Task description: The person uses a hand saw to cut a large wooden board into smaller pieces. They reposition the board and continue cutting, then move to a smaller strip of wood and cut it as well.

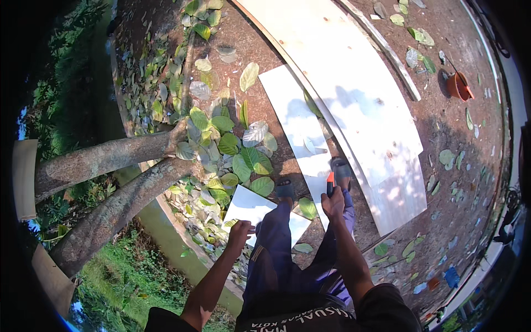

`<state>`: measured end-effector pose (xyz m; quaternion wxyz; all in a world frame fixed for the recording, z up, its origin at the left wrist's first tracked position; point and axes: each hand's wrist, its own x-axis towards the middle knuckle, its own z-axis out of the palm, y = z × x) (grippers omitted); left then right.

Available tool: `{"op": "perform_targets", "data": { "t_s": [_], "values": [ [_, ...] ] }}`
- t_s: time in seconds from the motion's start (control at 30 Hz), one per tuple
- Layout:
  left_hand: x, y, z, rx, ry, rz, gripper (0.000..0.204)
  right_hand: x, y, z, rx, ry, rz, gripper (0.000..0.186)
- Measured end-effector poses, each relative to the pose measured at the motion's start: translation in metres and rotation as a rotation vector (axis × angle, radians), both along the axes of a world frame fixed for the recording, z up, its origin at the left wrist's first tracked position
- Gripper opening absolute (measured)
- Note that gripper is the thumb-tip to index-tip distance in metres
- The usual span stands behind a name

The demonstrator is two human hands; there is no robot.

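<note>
Right hand (333, 205) is clasping an orange-and-black tool (331, 178) beside the right leg (348, 206).

Its grip is pinching the handle (330, 190); the left hand (241, 233) is hovering near a small white sheet (246, 207), and I can't tell whether that grip is holding anything. A long white panel (298, 123) is lying between 2 sandalled feet (285, 190), a large board (359, 116) alongside. Loose leaves (261, 186) could be causing a slip, knocking tool against leg. The hand is hiding much of the handle, and the left leg (275, 228) part of the sheet.

I'm looking down from head height, and the fisheye is reaching past the ground (263, 47)'s left edge.
</note>
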<state>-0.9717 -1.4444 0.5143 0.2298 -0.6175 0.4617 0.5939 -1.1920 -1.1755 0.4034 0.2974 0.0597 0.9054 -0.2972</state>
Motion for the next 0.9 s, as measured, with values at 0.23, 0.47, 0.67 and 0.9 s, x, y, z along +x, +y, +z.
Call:
{"op": "perform_targets", "data": {
  "t_s": [0.23,0.47,0.67,0.9],
  "values": [
    [0.116,-0.111,0.053,-0.083,0.051,0.193,0.033,-0.068,-0.032,0.075,-0.579,0.189,-0.131,0.051],
    [-0.059,-0.146,0.075,-0.058,0.373,0.291,0.03,-0.107,-0.097,0.195,-0.167,0.11,0.006,0.036],
    [-0.232,-0.264,0.117,-0.425,0.815,-0.176,0.031,-0.116,-0.043,0.036,0.248,0.044,0.253,0.042],
    [-0.23,-0.443,0.141,-0.77,0.536,-0.082,0.022,-0.227,-0.149,0.045,0.349,-0.349,0.278,0.049]
  ]
}}
